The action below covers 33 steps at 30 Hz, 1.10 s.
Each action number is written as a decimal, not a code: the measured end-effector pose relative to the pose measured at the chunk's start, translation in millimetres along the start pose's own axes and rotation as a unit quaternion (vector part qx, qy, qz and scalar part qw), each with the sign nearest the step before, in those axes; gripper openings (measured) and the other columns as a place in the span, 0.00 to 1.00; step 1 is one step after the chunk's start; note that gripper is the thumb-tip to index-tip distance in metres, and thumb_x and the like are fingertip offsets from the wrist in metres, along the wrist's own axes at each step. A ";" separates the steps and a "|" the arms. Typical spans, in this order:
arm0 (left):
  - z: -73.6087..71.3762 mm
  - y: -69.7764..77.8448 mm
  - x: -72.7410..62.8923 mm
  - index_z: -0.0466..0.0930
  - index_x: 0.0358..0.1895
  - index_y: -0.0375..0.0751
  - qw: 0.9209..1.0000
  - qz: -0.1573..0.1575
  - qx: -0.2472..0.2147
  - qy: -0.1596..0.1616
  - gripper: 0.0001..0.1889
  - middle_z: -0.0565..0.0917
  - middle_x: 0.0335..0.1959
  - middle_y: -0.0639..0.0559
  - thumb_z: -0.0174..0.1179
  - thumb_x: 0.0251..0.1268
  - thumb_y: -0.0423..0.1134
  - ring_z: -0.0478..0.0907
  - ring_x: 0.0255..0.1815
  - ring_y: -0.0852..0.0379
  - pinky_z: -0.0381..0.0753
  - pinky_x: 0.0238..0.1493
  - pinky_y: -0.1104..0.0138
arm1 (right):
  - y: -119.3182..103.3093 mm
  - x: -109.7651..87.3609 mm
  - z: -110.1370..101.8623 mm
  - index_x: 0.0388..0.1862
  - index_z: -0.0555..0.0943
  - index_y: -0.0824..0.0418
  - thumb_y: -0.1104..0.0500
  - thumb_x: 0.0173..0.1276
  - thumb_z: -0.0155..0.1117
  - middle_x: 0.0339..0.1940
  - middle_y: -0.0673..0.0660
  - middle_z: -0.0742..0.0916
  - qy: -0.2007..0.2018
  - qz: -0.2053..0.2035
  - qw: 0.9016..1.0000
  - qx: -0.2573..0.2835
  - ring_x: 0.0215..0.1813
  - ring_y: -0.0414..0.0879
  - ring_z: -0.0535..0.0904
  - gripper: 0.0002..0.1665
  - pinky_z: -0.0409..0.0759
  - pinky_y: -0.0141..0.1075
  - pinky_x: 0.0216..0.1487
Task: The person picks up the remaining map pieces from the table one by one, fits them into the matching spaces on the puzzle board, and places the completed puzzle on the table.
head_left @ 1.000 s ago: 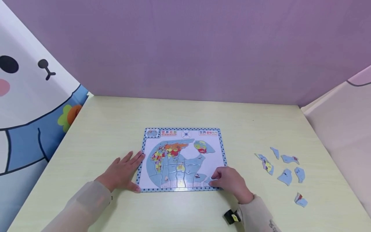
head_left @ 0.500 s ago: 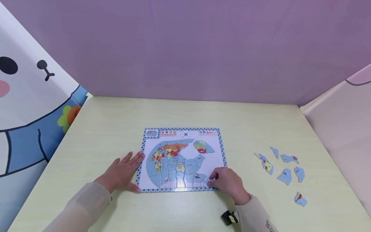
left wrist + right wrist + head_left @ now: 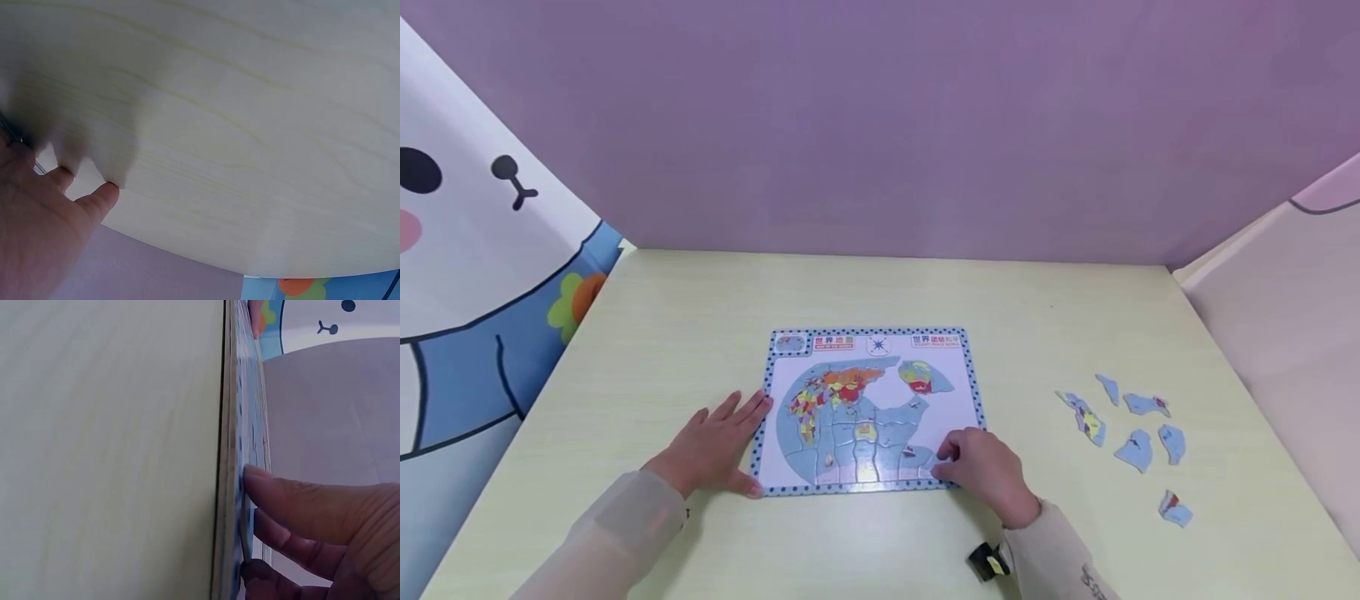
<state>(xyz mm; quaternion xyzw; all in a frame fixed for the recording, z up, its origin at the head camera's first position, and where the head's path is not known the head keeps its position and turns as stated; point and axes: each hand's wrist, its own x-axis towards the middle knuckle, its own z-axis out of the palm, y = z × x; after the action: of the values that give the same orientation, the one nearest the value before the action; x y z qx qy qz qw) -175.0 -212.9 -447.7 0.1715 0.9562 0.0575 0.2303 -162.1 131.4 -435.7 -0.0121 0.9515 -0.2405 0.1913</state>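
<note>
A thin blue jigsaw piece sits at the lower right of a world-map puzzle board, pinched by a person's right hand. The right grip is nearly closed, thumb on one side and fingertips on the other; whether the piece lies fully in place cannot be told beneath the fingers. The left hand rests spread at the board's left edge, fingers extended, its grip holding nothing.

The map looks to be well past halfway. The left and lower middle of the globe form a joined section, while an isolated green, yellow and red piece lies at upper right. White backing shows between the two and down the right side. Six pieces appear loose on the table, right of the board: a long one with yellow and purple, four mostly blue ones grouped beside it, and a red-marked piece nearer the person.

Across the top of the board, the left heading reads 世界地图; the right heading begins 世界, its later characters blurred. A compass star separates them. The small lines below and the lettering on the right sleeve are too indistinct to read, and no brand can be made out. Behind stands a purple panel, with a cartoon-printed cloth at left.
</note>
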 end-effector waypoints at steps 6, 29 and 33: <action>-1.2 1.0 -0.8 0.53 0.74 0.37 1.000 -0.002 -0.003 -0.003 0.60 0.54 0.76 0.41 0.74 0.37 0.61 0.45 0.74 0.33 0.52 0.63 0.33 | 1.1 0.7 1.4 0.36 0.84 0.56 0.59 0.53 0.76 0.24 0.48 0.79 0.004 -0.009 1.000 0.010 0.27 0.43 0.72 0.12 0.68 0.34 0.28; -1.1 -0.1 -2.2 0.52 0.75 0.37 1.000 -0.007 -0.012 -0.009 0.61 0.54 0.76 0.41 0.74 0.37 0.61 0.44 0.74 0.32 0.51 0.63 0.32 | -2.7 10.6 0.1 0.31 0.81 0.55 0.60 0.50 0.78 0.24 0.49 0.78 -0.014 -0.043 0.999 -0.021 0.30 0.44 0.72 0.12 0.68 0.36 0.30; -0.4 0.8 -1.3 0.53 0.74 0.37 1.000 0.000 -0.011 -0.010 0.60 0.54 0.76 0.41 0.74 0.37 0.61 0.44 0.74 0.32 0.52 0.63 0.32 | -0.4 9.6 1.6 0.30 0.80 0.55 0.60 0.50 0.78 0.23 0.49 0.77 -0.020 -0.039 0.999 -0.019 0.29 0.45 0.71 0.13 0.67 0.35 0.30</action>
<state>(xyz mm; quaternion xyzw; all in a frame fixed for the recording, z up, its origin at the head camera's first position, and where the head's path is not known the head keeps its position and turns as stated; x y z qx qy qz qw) -173.9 -212.6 -446.6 0.1698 0.9530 0.0662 0.2419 -170.5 129.2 -440.2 -0.0579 0.9506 -0.2300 0.2003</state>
